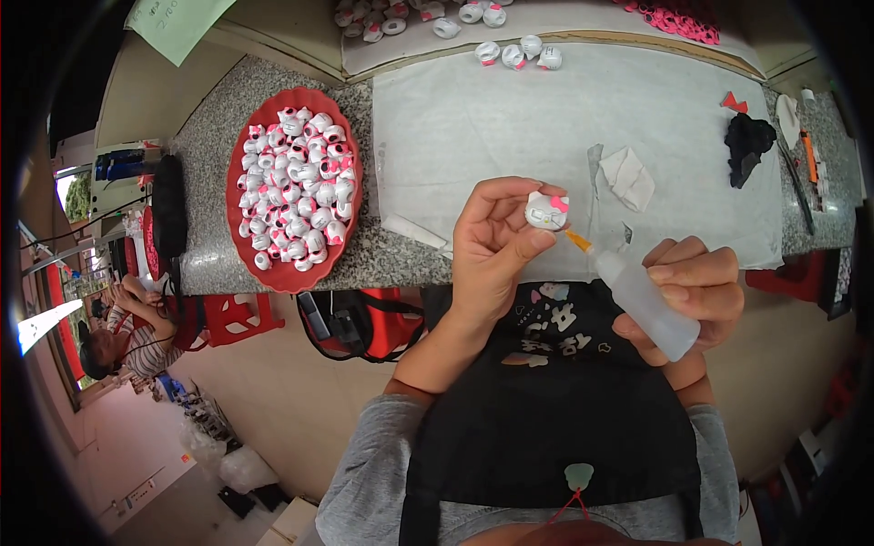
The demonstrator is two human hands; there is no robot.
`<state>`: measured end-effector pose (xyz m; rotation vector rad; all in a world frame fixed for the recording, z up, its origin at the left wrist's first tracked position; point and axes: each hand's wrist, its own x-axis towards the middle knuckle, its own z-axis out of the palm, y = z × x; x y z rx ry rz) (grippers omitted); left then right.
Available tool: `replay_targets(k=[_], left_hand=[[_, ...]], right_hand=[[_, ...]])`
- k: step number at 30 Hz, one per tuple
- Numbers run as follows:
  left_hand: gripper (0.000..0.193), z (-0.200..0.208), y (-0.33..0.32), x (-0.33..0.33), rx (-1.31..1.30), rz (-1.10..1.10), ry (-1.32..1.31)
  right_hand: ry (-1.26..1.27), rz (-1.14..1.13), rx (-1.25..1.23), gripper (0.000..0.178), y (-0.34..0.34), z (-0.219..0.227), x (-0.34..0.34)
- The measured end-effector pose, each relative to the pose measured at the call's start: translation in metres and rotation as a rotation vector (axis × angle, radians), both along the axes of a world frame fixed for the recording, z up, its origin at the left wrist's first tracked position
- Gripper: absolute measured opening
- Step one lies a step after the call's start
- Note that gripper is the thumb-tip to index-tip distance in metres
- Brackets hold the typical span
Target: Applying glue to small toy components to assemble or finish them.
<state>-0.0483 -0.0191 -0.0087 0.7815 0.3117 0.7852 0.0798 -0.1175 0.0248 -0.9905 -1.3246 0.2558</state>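
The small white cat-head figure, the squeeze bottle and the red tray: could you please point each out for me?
small white cat-head figure (546, 211), head view, on its white face.
squeeze bottle (642, 300), head view, on its translucent body.
red tray (238, 173), head view, on its left rim.

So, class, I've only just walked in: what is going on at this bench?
A person seated at a speckled stone bench holds a small white figurine head with a pink bow in the left hand. The right hand grips a clear squeeze bottle, its orange nozzle pointing at the head, about touching it. A red tray heaped with similar heads sits to the left on the bench; a few more lie at the far edge of the white sheet.
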Motion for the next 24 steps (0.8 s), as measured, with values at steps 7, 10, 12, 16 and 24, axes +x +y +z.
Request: replay_targets(k=[7, 10, 12, 16, 24], left_hand=[[0.039, 0.0031, -0.0026, 0.0028, 0.024, 0.063, 0.125], [0.038, 0.0023, -0.0033, 0.0018, 0.078, 0.076, 0.144], [0.037, 0.0018, -0.0038, 0.0017, 0.131, 0.083, 0.155], [0.035, -0.0012, -0.0044, 0.0021, 0.315, 0.104, 0.189], [0.032, -0.0024, -0.0022, 0.0021, 0.449, 0.181, 0.214]], right_hand=[[-0.010, -0.023, 0.031, 0.038, 0.0021, -0.0015, 0.0007], [-0.011, -0.023, 0.037, 0.038, 0.0019, -0.0021, 0.0006], [-0.012, -0.020, 0.034, 0.038, 0.0013, -0.0031, 0.0014], [-0.034, -0.016, 0.011, 0.039, 0.0014, -0.0035, 0.0002], [-0.021, 0.011, -0.033, 0.038, -0.0016, -0.0015, -0.0011]])
